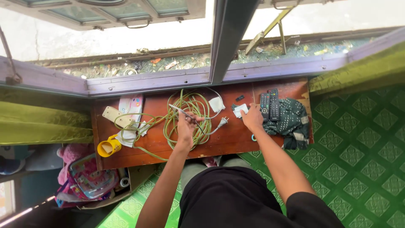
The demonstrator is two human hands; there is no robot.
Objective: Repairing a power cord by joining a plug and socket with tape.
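Observation:
On a small red-brown wooden table (pixel 236 137) under a window, my left hand (pixel 187 125) grips a thin metal-tipped tool (pixel 182 112) over a coil of green cable (pixel 185 120). My right hand (pixel 253 118) holds a small white object (pixel 241 110) near the table's right half. A white plug (pixel 222 123) lies between my hands. A white adapter block (pixel 217 104) rests behind the coil.
Two dark remotes (pixel 270 105) lie on a dark patterned cloth (pixel 291 120) at the right. A cream power strip (pixel 116 117), a white gadget (pixel 131 104) and a yellow cup (pixel 108 147) sit at the left. Toys (pixel 86 179) fill a box below. Green patterned floor (pixel 358 152) spreads right.

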